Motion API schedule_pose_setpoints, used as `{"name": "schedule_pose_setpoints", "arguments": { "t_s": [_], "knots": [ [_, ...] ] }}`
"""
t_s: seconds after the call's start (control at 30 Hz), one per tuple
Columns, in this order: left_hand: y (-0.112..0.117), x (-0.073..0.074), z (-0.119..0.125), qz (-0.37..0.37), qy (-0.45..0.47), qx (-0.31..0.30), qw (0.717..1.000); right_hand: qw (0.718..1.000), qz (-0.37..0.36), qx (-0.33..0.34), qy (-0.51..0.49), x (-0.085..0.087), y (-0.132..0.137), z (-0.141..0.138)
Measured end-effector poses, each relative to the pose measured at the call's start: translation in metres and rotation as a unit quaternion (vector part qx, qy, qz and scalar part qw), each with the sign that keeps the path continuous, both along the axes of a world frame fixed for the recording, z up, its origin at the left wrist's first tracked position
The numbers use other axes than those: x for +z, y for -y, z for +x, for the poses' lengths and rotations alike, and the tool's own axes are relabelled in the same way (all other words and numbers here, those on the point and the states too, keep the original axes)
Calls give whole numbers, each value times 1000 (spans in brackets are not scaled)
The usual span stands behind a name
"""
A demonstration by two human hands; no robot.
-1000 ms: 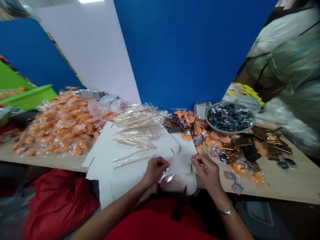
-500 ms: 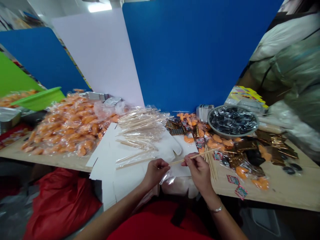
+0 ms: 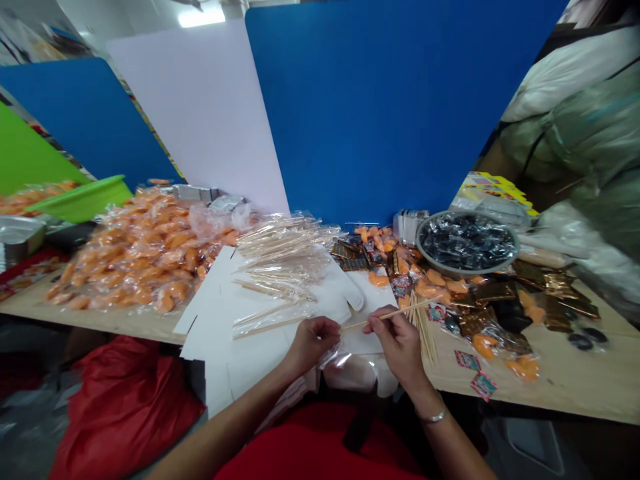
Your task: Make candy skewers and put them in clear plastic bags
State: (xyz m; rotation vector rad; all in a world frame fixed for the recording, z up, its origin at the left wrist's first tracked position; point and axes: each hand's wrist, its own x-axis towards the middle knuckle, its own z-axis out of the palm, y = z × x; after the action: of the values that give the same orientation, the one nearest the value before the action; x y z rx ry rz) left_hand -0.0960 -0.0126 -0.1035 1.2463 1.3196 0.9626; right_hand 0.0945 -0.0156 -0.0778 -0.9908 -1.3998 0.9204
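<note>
My right hand [image 3: 400, 343] pinches thin wooden sticks [image 3: 413, 307] held nearly level, their left ends reaching my left fingertips. In my left hand [image 3: 313, 343], thumb and fingers are pressed together on a clear plastic bag [image 3: 343, 360] that hangs below them. How far the sticks enter the bag cannot be made out. Just right of my right hand lies a bunch of loose wooden sticks [image 3: 427, 337]. Beyond my left hand, a heap of sticks in clear bags [image 3: 280, 247] rests on white cardboard [image 3: 233, 380].
Wrapped orange pieces [image 3: 145, 247] are heaped at left near a green basin [image 3: 95, 200]. On the right stands a grey bowl [image 3: 467, 272] of dark wrapped packets, with brown packets [image 3: 493, 292] and small printed sachets [image 3: 467, 360] around. A blue panel [image 3: 390, 113] rises behind the table.
Both hands stay almost in place, still holding the sticks and bag. The plastic below my left fingers has shifted slightly.
</note>
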Motion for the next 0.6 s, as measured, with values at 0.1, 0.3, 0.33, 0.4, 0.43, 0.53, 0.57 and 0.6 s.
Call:
{"name": "schedule_pose_setpoints", "arguments": {
  "t_s": [0.1,0.3,0.33,0.4,0.43,0.53,0.57,0.6],
  "knots": [
    [0,3,1,3,4,-5,1000,1000,20,20,3,2,-2,-1],
    [-1,2,-5,-3,-2,-6,1000,1000,-4,-2,5,-1,-6,0],
    [-1,2,-6,-1,-8,-10,1000,1000,-10,-4,4,-2,-6,0],
    [-1,4,-8,4,-13,-22,1000,999,-29,30,13,-1,-7,-1],
    [-2,5,-8,6,-14,-28,1000,998,-40,54,17,-1,-7,-1],
    [-1,13,-7,11,-23,-41,999,996,-59,68,-6,2,-8,-4],
    [-1,16,-6,11,-27,-43,999,996,-60,56,-20,3,-8,-4],
    [0,19,-5,11,-29,-43,999,997,-60,48,-26,4,-9,-5]
  ]
}}
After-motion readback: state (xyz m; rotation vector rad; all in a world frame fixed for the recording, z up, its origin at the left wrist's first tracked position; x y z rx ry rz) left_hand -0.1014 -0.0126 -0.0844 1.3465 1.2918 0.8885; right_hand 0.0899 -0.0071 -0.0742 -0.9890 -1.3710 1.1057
